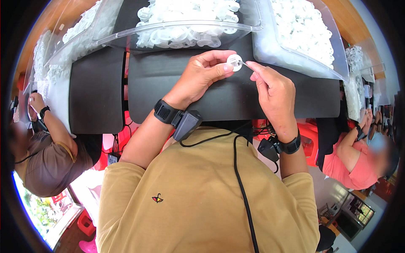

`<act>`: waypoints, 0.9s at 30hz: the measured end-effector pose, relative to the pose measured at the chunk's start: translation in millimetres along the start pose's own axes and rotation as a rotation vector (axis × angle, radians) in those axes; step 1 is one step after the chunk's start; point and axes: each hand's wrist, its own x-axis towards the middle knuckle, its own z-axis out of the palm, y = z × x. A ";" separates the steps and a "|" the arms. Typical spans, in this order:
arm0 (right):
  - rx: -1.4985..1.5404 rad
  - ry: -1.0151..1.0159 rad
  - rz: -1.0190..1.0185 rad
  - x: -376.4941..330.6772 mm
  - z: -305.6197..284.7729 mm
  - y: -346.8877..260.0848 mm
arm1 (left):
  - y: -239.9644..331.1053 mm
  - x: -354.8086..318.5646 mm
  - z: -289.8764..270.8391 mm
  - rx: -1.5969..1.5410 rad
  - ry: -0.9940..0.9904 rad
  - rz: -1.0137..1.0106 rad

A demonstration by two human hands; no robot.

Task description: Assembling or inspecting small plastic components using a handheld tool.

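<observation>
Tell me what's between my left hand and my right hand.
In the head view, a round white piece sits there, held by your left hand, beside your right hand.

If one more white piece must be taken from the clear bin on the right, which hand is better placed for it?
Probably the right hand: it is nearer the clear bin, while the left hand holds the round white piece. Whether the right hand also holds something is unclear.

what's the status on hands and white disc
Left hand pinching round white plastic disc. Right hand close beside it, grip unclear. Clear plastic bin beyond, not blocking either hand.
</observation>
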 end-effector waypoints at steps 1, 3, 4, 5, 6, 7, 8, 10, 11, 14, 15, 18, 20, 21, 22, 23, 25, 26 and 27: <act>-0.014 0.015 -0.014 0.0 1.2 -1.0 | 0.0 -0.1 0.0 0.000 0.001 0.001; -0.028 0.029 -0.029 0.3 2.5 -2.3 | 0.2 -0.5 0.0 -0.012 0.003 -0.009; -0.043 0.031 -0.042 0.5 2.8 -2.8 | 0.6 -0.9 0.0 -0.012 0.004 -0.008; -0.058 0.033 -0.055 0.8 3.0 -3.1 | 1.2 -1.3 0.1 -0.012 0.004 -0.014; -0.058 0.032 -0.056 0.7 2.8 -3.7 | 1.6 -1.5 0.1 -0.012 0.004 -0.019; -0.077 0.021 -0.065 0.5 2.3 -4.5 | 1.7 -1.6 0.0 -0.013 0.004 -0.019; -0.095 0.011 -0.074 0.5 2.1 -5.0 | 1.6 -1.5 -0.1 -0.020 0.003 -0.021; -0.126 0.016 -0.096 0.4 3.2 -4.7 | 0.8 -1.4 -0.9 -0.028 0.002 -0.024; -0.156 0.023 -0.119 0.2 3.9 -4.4 | -0.3 -1.3 -1.8 -0.040 0.002 -0.019; -0.219 -0.001 -0.167 -2.7 8.1 -5.1 | -3.8 -0.2 -4.4 -0.040 -0.003 -0.007; -0.218 -0.002 -0.168 -3.2 8.2 -6.6 | -4.1 -0.3 -5.2 -0.028 -0.007 0.002; -0.295 -0.035 -0.153 -2.9 5.0 -11.3 | -3.7 -0.4 -2.1 -0.036 -0.004 -0.004; -0.279 -0.016 -0.144 -0.4 0.3 -12.2 | -0.2 -0.7 -3.3 -0.037 0.020 -0.002; -0.280 -0.018 -0.143 0.1 -1.3 -12.4 | 0.3 -1.0 -2.4 -0.040 0.043 -0.002; -0.281 -0.006 -0.148 1.1 -2.4 -12.2 | 0.3 -1.1 -1.6 -0.042 0.043 -0.003; -0.283 0.006 -0.153 1.4 -2.8 -11.8 | 0.0 -0.9 -0.8 -0.033 0.042 0.001; -0.280 0.003 -0.159 1.9 -0.9 -11.1 | 0.3 -0.6 -0.4 -0.022 0.042 0.005; -0.277 0.000 -0.165 1.8 -0.1 -11.2 | 0.1 -0.7 -0.3 -0.027 0.046 0.010; -0.276 0.000 -0.166 2.2 0.6 -11.9 | 0.1 -0.9 -0.6 -0.031 0.051 0.016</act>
